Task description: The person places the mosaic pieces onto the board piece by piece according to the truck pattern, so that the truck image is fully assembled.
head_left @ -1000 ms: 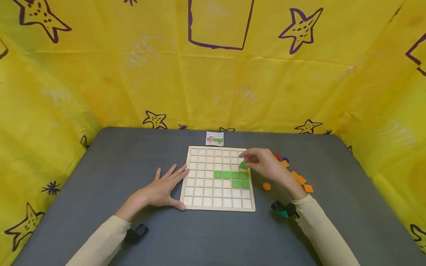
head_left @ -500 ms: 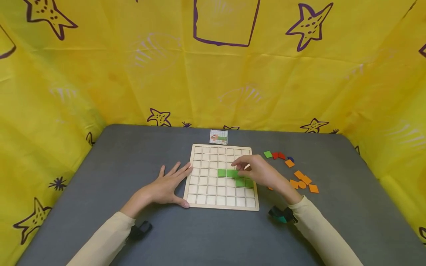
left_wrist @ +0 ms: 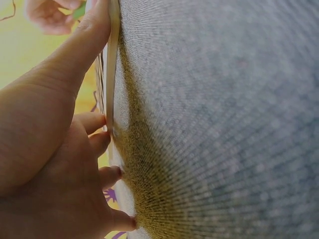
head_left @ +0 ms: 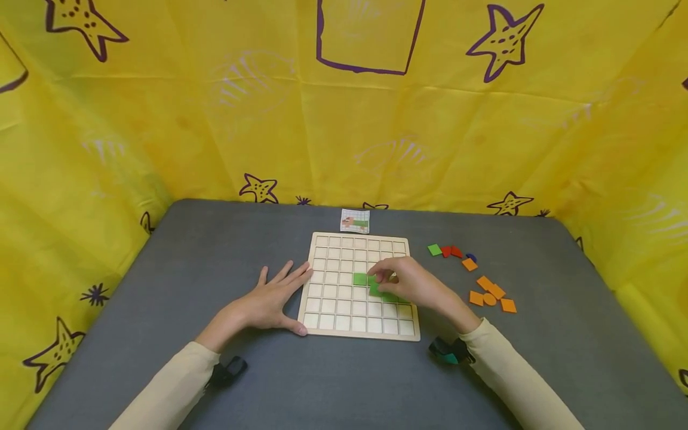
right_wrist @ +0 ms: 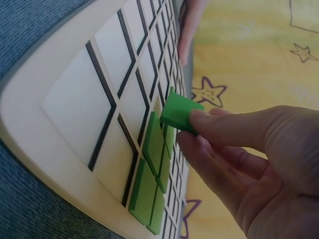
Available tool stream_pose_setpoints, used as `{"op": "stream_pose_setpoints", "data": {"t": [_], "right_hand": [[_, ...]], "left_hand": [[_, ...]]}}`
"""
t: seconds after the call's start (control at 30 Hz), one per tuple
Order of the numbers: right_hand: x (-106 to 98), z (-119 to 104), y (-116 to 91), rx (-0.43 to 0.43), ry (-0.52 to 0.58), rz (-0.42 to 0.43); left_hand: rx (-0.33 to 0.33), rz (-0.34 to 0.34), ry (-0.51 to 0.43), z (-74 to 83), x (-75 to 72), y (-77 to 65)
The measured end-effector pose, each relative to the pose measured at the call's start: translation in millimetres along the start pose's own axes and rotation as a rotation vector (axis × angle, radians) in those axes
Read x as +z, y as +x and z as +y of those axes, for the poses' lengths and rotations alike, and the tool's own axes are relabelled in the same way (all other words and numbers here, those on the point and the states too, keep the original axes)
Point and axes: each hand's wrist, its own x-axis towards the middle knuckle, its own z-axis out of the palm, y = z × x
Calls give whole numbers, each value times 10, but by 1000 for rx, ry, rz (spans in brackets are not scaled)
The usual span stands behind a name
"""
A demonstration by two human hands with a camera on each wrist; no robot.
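Observation:
A pale wooden grid board [head_left: 333, 307] lies on the table, with several green square tiles [head_left: 360, 279] set in its right-hand cells. My right hand [head_left: 411, 283] is over those cells and pinches a green square tile [right_wrist: 179, 110] between thumb and forefinger, just above the board in the right wrist view. My left hand [head_left: 263, 304] is spread flat at the board's left edge, its fingertips and thumb touching the frame. The left wrist view shows the left thumb [left_wrist: 79, 47] along the board's rim. Some green tiles are partly hidden behind the right hand.
Right of the board lie a loose green tile [head_left: 434, 249], red pieces [head_left: 455, 251], a partly covered blue piece [head_left: 471, 257] and several orange pieces [head_left: 476, 298]. A small picture card [head_left: 355, 221] lies behind the board. Yellow patterned cloth [head_left: 322, 131] hangs at the table's back.
My right hand has moved left and nearer across the board with the green tile, uncovering the loose pieces on the right. The left hand keeps its place on the board's edge.

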Motion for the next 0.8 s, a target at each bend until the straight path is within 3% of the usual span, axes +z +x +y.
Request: {"op": "stream_pose_setpoints", "data": {"t": [0.53, 0.8], "right_hand": [[123, -61, 54, 3, -81, 15], [162, -79, 49, 44, -119, 37]], "left_hand": [[22, 22, 9, 4, -28, -45], [20, 24, 4, -6, -3, -34]]}}
